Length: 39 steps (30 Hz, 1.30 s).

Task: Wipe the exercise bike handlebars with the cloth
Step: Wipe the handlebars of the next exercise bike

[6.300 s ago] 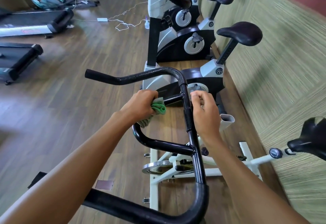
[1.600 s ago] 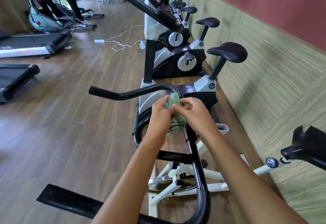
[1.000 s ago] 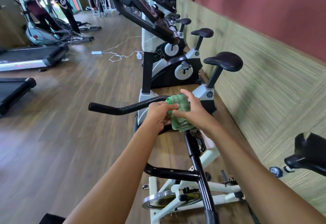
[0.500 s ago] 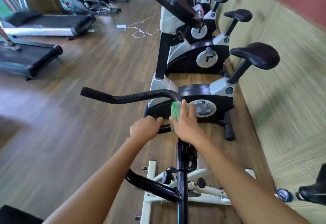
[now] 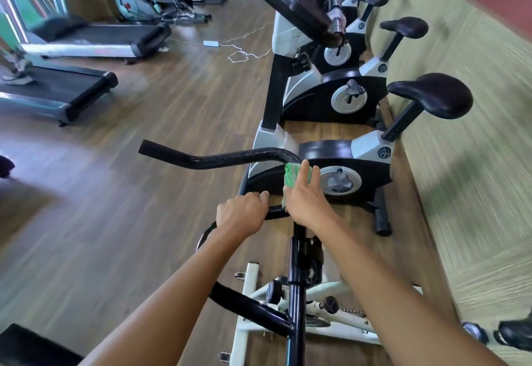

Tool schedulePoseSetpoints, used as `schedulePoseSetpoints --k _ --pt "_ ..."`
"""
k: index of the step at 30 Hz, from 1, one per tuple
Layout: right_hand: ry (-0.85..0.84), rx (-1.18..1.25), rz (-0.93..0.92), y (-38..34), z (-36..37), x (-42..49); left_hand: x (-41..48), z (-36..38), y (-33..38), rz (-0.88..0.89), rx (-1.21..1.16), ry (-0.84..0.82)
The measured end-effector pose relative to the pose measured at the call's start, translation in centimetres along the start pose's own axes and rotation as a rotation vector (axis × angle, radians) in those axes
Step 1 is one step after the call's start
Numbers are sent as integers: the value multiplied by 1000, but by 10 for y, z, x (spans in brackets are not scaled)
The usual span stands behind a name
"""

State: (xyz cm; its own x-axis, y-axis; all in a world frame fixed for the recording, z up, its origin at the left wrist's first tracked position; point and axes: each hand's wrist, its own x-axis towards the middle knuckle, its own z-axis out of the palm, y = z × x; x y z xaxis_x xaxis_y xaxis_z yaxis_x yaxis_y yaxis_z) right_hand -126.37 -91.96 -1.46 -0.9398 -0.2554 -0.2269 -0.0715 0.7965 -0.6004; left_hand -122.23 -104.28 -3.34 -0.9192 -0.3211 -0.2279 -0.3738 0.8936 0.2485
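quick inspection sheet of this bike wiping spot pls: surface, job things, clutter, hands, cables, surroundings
surface: wood plank floor under the bikes
job's things: black handlebars on a white-framed bike; green cloth bunched at the handlebars' bend
clutter: nothing seen
grippers: left hand grips the handlebars' cross piece; right hand presses the cloth on the bar with straight fingers
cables: white cable loose on the floor, by a small white box
surroundings: upright bikes along the panelled wall; treadmills on the left
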Motion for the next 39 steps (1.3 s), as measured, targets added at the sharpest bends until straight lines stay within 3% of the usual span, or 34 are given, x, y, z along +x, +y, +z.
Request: schedulePoseSetpoints --k 11,20,24,32,39 --pt "174 33 -115 8 -22 18 -3 -2 -3 71 -30 12" --pt "213 -417 -287 10 3 27 4 -5 -11 78 -89 -87" --pt "138 -395 -292 12 5 30 6 -7 -20 85 43 -105" --pt "-21 -294 -376 8 -11 82 15 2 -25 73 -36 -121" --pt "-255 -303 -616 32 -31 110 15 4 -25 85 -49 -93"
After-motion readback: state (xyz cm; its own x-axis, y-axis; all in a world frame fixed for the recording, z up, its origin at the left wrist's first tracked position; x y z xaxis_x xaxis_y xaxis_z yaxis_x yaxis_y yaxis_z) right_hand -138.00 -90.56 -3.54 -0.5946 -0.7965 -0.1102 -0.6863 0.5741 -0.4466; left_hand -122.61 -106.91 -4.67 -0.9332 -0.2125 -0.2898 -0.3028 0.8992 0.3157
